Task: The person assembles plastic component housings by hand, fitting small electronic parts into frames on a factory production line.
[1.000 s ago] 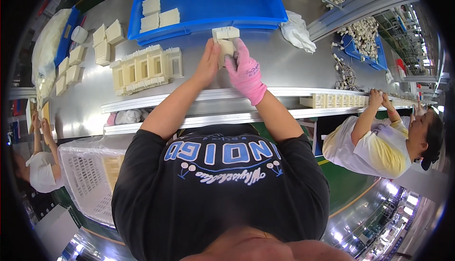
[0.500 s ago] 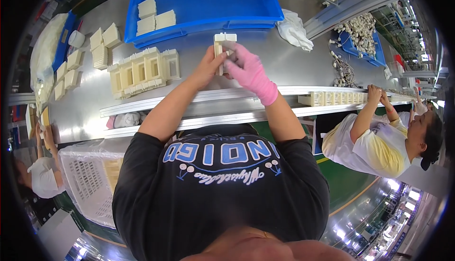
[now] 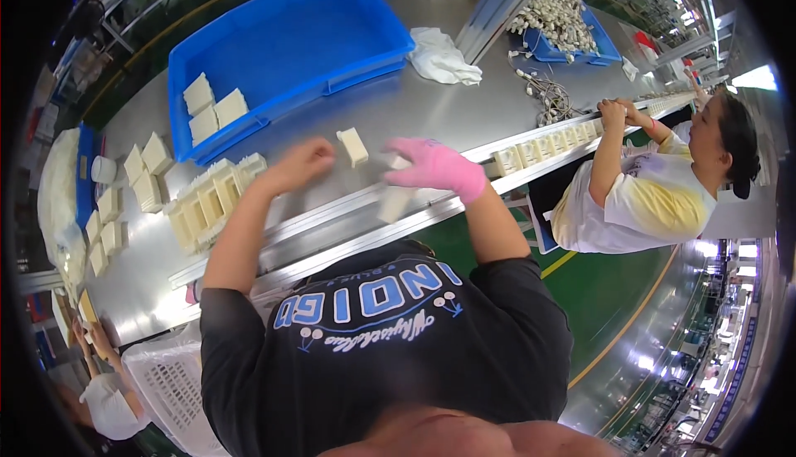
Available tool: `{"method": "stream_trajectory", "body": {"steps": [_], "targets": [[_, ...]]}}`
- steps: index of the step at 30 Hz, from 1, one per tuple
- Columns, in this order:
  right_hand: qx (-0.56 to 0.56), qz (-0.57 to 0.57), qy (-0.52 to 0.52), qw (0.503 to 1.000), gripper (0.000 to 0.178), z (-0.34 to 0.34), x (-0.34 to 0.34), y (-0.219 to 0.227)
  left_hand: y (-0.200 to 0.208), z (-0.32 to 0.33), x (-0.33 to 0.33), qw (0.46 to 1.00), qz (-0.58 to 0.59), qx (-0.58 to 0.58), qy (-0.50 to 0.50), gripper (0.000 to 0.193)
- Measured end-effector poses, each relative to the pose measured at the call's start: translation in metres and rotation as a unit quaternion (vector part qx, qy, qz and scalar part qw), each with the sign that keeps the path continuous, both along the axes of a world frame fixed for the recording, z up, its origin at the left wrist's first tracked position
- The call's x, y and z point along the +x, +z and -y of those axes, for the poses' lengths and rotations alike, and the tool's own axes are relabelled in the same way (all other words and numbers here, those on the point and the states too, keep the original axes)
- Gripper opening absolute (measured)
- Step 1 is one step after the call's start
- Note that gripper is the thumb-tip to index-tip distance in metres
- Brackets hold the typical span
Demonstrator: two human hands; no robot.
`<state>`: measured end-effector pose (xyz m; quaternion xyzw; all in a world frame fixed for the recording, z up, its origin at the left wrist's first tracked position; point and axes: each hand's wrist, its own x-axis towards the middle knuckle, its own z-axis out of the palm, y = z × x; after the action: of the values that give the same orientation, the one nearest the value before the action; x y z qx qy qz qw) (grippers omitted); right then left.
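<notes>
My right hand (image 3: pixel 439 168), in a pink glove, grips a cream plastic housing (image 3: pixel 396 203) over the metal rail at the table's near edge. The housing is smeared by motion and partly covered by the glove. Bare and blurred, my left hand (image 3: pixel 305 163) hovers over the metal table with its fingers bent; I see nothing in it. Between the hands a cream plastic block (image 3: pixel 354 148) rests on the table. Left of my left hand stands a row of open cream housings (image 3: pixel 207 206), partly hidden by my forearm.
Beyond my hands sits a blue tray (image 3: pixel 290 42) with stacked cream plates (image 3: pixel 217 110). More plate stacks (image 3: pixel 145 177) lie at left. A white cloth (image 3: pixel 439 55) is right of the tray. Cream housings line the rail (image 3: pixel 547 146) toward a co-worker (image 3: pixel 638 183). White connectors (image 3: pixel 557 17) fill another blue bin.
My hands have parted: the left has let go and moved left, while the right has brought a housing down toward the rail. The whole view has turned.
</notes>
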<state>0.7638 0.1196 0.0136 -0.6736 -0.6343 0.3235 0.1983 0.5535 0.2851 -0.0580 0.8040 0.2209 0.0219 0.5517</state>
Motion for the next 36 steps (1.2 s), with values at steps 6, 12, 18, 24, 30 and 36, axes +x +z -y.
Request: {"method": "stream_trajectory", "body": {"steps": [6,12,18,24,30,36], "targets": [[-0.001,0.358,-0.183,0.916,0.039,0.052,0.052,-0.030,-0.017,-0.063,-0.049,0.828,-0.363,0.423,0.055,0.041],[0.029,0.292,-0.119,0.949,0.036,-0.010,0.021,-0.044,-0.059,-0.091,-0.063,0.767,-0.472,0.433,-0.046,0.030],[-0.085,0.208,0.019,0.974,0.043,-0.101,-0.029,-0.089,-0.013,-0.062,-0.041,0.943,-0.129,0.292,0.091,0.024],[-0.069,0.262,0.032,0.962,0.045,-0.110,-0.044,-0.126,0.009,-0.018,-0.021,0.851,0.206,0.306,0.374,0.026],[0.014,0.161,-0.001,0.987,0.042,-0.106,-0.033,-0.109,0.024,0.015,-0.009,0.829,0.237,-0.266,0.430,0.013],[-0.112,-0.341,-0.053,0.932,0.024,-0.079,-0.028,-0.032,-0.025,0.016,-0.001,0.872,0.122,-0.206,0.426,0.024]]}}
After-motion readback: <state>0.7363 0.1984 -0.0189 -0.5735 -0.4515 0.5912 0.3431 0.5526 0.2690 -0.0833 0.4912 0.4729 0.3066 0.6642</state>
